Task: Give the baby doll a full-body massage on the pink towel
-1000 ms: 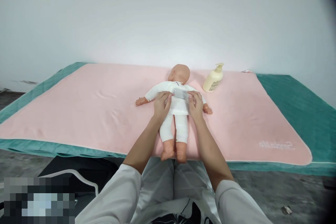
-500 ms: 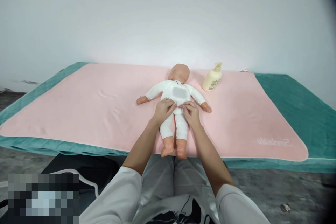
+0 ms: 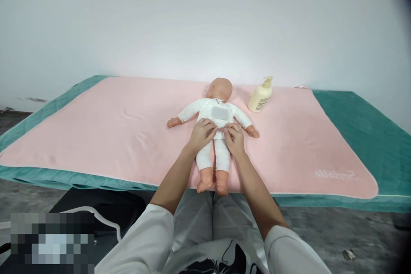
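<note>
A baby doll [image 3: 221,89] with a bald head and a white cloth body lies stretched out, head away from me and feet at the near edge. No face shows on it, and a grey rectangular patch [image 3: 220,113] is on its torso. My left hand [image 3: 203,133] rests on the left of the doll's lower torso, fingers curled, thumb and fingertips pinching the white cloth. On the right of the torso my right hand [image 3: 235,138] pinches the cloth likewise. The two sets of fingertips nearly meet below the patch.
A cream pump bottle [image 3: 260,97] stands slightly tilted right of the doll's head. Beneath lies a pink mat [image 3: 96,128] over a green padded surface [image 3: 362,137], against a pale wall [image 3: 205,21]. A dark seat [image 3: 105,205] is at lower left.
Both hands have shifted very slightly on the doll's lower torso, still pinching. The doll and bottle stay in place.
</note>
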`<state>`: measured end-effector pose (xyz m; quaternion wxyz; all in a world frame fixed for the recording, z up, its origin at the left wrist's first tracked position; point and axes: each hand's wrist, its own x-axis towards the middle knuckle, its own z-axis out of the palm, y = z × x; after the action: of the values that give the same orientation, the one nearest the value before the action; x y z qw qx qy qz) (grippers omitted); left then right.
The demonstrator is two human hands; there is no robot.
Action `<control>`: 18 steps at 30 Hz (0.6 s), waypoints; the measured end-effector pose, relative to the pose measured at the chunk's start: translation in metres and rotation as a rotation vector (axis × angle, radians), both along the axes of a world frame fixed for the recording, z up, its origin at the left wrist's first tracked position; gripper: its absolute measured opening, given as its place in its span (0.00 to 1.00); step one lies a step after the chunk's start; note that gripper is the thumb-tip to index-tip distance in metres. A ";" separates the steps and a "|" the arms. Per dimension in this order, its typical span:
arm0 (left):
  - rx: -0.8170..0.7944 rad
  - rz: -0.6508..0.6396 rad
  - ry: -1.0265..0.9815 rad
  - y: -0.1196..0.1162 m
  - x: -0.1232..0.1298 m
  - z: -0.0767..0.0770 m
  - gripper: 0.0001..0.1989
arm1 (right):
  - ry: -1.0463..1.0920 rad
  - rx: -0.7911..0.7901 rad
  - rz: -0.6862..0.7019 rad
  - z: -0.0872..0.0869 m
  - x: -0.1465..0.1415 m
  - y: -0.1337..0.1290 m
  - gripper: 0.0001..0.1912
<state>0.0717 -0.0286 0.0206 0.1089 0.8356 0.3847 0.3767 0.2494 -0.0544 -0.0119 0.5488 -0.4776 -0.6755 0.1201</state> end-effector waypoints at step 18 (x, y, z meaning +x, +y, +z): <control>-0.087 0.070 0.090 0.002 0.005 0.004 0.09 | -0.035 -0.072 -0.003 -0.008 0.000 0.009 0.11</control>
<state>0.0767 -0.0270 0.0248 0.1143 0.8322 0.4342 0.3253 0.2493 -0.0451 -0.0204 0.5197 -0.5000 -0.6794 0.1352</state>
